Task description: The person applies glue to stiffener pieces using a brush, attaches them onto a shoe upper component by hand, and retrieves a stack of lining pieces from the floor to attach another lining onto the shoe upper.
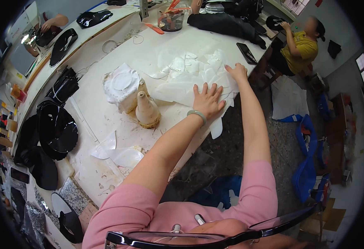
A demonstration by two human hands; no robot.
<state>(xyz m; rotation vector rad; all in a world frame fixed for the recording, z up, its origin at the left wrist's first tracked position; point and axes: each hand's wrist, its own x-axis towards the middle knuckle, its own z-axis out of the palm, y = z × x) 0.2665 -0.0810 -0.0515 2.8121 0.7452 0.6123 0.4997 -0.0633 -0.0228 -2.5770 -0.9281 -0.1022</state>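
A loose pile of thin, translucent white cut sheets (178,66) spreads over the white table (95,85) in front of me. My left hand (208,100) lies flat on the near part of the pile, fingers spread. Around its wrist is a pale bangle (198,115). At the pile's right edge, my right hand (238,72) touches the sheets with its thumb and fingers apart. Left of my left hand stand a cone-shaped, stained dispenser (146,108) and a container topped with white cloth (123,83).
A phone (246,53) lies by the table's right edge, below black fabric (227,27). A clear tub (171,20) holds orange-handled tools. Glossy black curved pieces (58,129) line the left side. A person in yellow (304,45) sits at the right, near blue baskets (304,178).
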